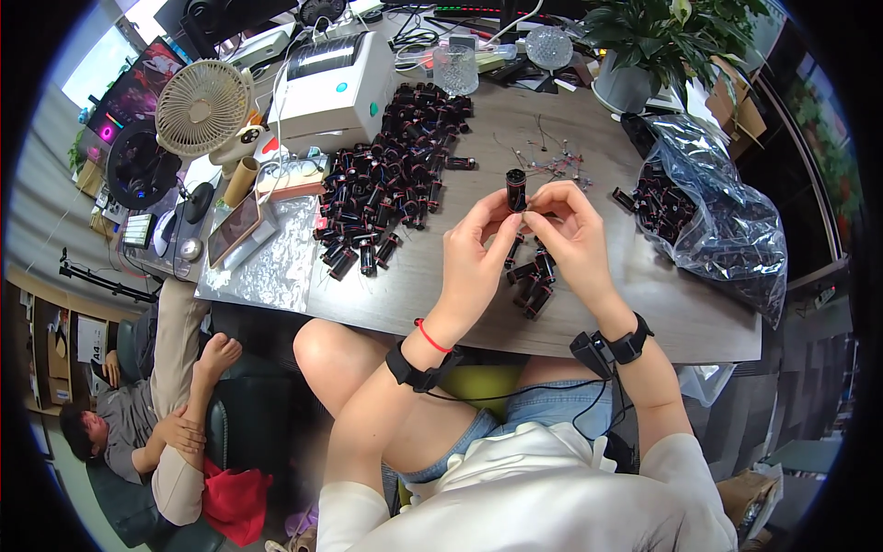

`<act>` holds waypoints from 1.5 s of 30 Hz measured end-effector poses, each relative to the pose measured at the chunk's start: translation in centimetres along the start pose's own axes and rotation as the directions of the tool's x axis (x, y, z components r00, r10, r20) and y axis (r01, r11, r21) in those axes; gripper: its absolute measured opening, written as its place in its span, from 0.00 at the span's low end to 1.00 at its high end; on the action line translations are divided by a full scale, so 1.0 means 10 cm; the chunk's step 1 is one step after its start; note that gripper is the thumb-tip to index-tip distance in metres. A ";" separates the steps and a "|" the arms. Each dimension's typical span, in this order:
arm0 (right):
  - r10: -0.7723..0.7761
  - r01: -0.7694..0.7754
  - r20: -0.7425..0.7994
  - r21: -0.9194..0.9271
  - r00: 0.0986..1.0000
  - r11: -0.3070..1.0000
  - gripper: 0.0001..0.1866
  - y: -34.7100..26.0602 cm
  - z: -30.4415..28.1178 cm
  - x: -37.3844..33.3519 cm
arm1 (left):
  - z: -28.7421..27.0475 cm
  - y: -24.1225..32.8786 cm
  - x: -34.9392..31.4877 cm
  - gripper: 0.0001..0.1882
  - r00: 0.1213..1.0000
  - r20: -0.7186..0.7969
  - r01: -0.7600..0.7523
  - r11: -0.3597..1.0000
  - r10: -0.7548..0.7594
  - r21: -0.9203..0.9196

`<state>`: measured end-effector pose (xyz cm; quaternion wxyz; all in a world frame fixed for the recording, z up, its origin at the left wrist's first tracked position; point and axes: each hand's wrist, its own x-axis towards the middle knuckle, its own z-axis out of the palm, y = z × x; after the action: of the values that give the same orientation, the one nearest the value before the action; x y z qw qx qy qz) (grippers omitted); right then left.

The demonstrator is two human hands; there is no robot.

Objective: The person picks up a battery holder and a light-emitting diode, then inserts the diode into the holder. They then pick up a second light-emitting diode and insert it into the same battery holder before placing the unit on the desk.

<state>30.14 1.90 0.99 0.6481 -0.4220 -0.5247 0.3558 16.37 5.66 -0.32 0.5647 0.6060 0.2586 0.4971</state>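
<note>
Desk point(414, 299): grey wood-grain top; front edge passes beneath both forearms. Its surface shows between the heap of black cylindrical components point(391, 170) and the left hand point(472, 262), and between the right hand point(579, 241) and the clear plastic bag point(727, 230). Smaller cluster of like components point(533, 285) sits just below the hands, limiting room there.

Held black cylindrical component point(516, 189): above the desk, between the two hands, near-upright, glossy, reddish trim near its ends. Left hand: thumb and fingers curled in, pinching it. Right hand: thumb and forefinger drawn close at its lower end; cannot tell whether they grip a lead.

Markings: pale print on the held piece, too small to read. White desktop printer point(336, 92) bears a round blue-green spot.
</note>
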 end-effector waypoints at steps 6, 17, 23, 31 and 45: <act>-0.003 0.003 -0.008 0.048 1.000 0.999 0.15 -0.01 0.03 0.02 | 0.01 -0.06 0.00 0.16 0.992 -0.089 -0.087 0.996 0.088 0.009; 0.138 -0.140 0.019 0.083 0.990 0.987 0.17 0.13 0.03 -0.06 | 0.02 -0.07 -0.03 0.16 0.986 -0.104 -0.112 0.979 0.131 0.173; 0.190 -0.189 -0.009 0.077 0.982 0.979 0.17 0.09 0.06 -0.06 | 0.00 -0.05 -0.01 0.16 0.996 -0.058 -0.058 0.976 0.072 0.210; 0.068 -0.076 0.070 0.129 0.995 0.989 0.19 0.13 0.00 -0.03 | -0.05 0.00 0.04 0.15 0.993 0.048 0.116 0.928 -0.106 -0.355; 0.135 -0.180 0.161 0.309 0.978 0.934 0.14 -0.01 -0.05 -0.04 | -0.16 0.08 0.08 0.17 0.990 -0.045 -0.125 0.976 0.134 0.176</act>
<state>30.55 1.40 0.86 0.6400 -0.3258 -0.4673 0.5156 15.02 6.82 0.49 0.4688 0.6540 0.2765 0.5253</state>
